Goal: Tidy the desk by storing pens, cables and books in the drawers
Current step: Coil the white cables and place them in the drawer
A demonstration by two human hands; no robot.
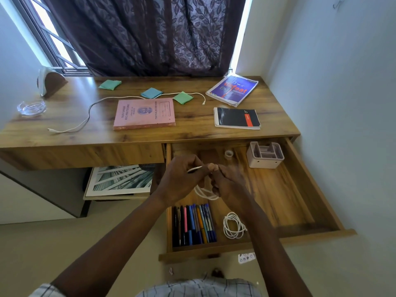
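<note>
Head view: your left hand and right hand both grip a white cable over the open drawer, with pens and a coiled cable already stored at 6 o'clock, while a loose cable and three books wait on the desk at 12 o'clock.

Pink book; white cable; leaf-pattern curtain
</note>
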